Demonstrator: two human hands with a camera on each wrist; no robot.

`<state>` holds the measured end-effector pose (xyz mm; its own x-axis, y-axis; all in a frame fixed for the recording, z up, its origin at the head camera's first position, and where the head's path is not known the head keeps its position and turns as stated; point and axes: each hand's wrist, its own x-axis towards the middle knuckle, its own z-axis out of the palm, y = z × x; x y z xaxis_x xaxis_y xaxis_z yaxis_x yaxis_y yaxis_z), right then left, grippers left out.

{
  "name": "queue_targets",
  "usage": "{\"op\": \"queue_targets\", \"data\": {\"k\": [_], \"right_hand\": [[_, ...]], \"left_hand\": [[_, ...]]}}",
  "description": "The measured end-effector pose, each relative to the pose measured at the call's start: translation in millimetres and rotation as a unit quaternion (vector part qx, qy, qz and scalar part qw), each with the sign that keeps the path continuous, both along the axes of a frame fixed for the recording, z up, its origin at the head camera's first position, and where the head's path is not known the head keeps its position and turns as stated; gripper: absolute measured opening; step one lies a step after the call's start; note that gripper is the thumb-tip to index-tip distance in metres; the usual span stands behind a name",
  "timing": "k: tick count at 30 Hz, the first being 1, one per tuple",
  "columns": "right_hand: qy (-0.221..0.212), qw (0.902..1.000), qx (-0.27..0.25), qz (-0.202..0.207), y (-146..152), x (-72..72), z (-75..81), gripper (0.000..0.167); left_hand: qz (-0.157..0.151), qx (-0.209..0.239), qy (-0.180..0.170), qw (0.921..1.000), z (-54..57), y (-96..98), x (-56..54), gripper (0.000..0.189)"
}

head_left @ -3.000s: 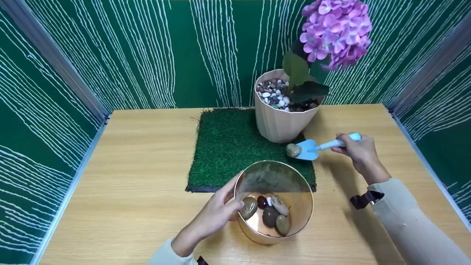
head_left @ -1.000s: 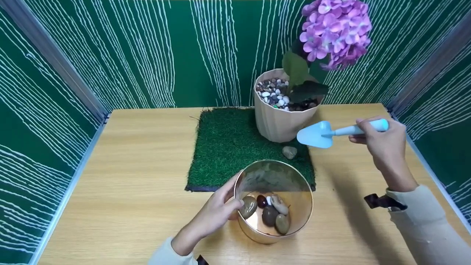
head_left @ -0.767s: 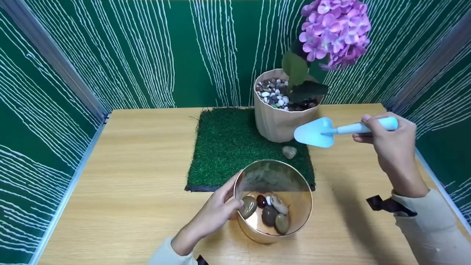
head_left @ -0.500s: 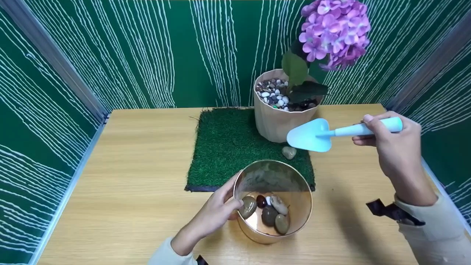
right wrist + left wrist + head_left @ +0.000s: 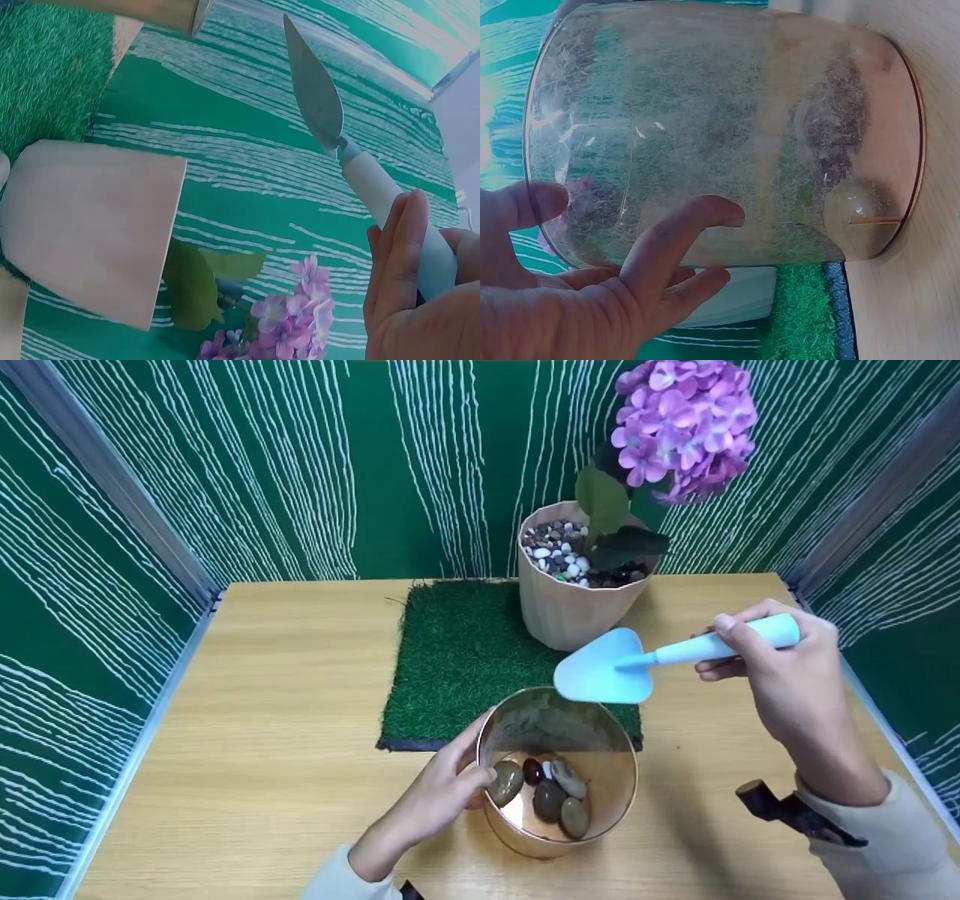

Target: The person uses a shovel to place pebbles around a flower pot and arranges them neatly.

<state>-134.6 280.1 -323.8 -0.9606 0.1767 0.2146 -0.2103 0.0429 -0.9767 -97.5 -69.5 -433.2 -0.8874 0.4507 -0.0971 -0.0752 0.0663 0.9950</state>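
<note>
Several stones (image 5: 551, 800) already lie in the amber container (image 5: 536, 847); the trowel (image 5: 634, 661) carries nothing visible.
The left hand (image 5: 442, 795) grips the container at nine o'clock; the right hand (image 5: 795, 675) grips the trowel's handle, blade above the container's one-o'clock rim. The work looks partway: a pale rounded thing (image 5: 3, 171) lies by the pot's (image 5: 570, 615) foot, outside the container; what else is left cannot be judged. The pot crowds the blade toward twelve; room is widest at the mat's (image 5: 457, 675) nine-o'clock side.
</note>
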Motion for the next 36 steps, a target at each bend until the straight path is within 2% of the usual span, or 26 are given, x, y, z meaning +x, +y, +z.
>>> {"op": "queue_targets", "data": {"k": [4, 7, 11, 14, 17, 26, 36], "right_hand": [[0.004, 0.9991, 0.027, 0.032, -8.1, 2.3, -1.1, 0.017], [0.001, 0.9959, 0.074, 0.052, -14.3, 3.7, -1.7, 0.019], [-0.009, 0.9850, 0.160, 0.064, -21.0, 5.4, -1.9, 0.020], [-0.010, 0.9780, 0.195, 0.074, -26.2, 6.1, -2.4, 0.018], [-0.009, 0.9759, 0.200, 0.087, -31.1, 6.2, -4.3, 0.015], [0.000, 0.9698, 0.211, 0.122, -42.3, 6.8, -13.0, 0.006], [0.009, 0.9600, 0.224, 0.167, -49.7, 7.5, -24.5, 0.004]], "left_hand": [[0.001, -0.008, 0.004, 1.0000, 0.4, -0.5, 0.5, 0.078], [0.002, -0.011, 0.009, 0.9999, 0.4, -0.9, 0.4, 0.079], [-0.001, -0.014, 0.022, 0.9997, -0.3, -0.6, 0.0, 0.079], [-0.005, -0.022, 0.042, 0.9989, -1.3, -0.4, -0.4, 0.079], [-0.006, -0.031, 0.060, 0.9977, -1.9, -0.3, -0.7, 0.079], [-0.004, -0.039, 0.052, 0.9979, -1.9, -1.1, -1.1, 0.079], [-0.006, -0.039, 0.049, 0.9980, -1.4, -1.1, -0.6, 0.079]]}}
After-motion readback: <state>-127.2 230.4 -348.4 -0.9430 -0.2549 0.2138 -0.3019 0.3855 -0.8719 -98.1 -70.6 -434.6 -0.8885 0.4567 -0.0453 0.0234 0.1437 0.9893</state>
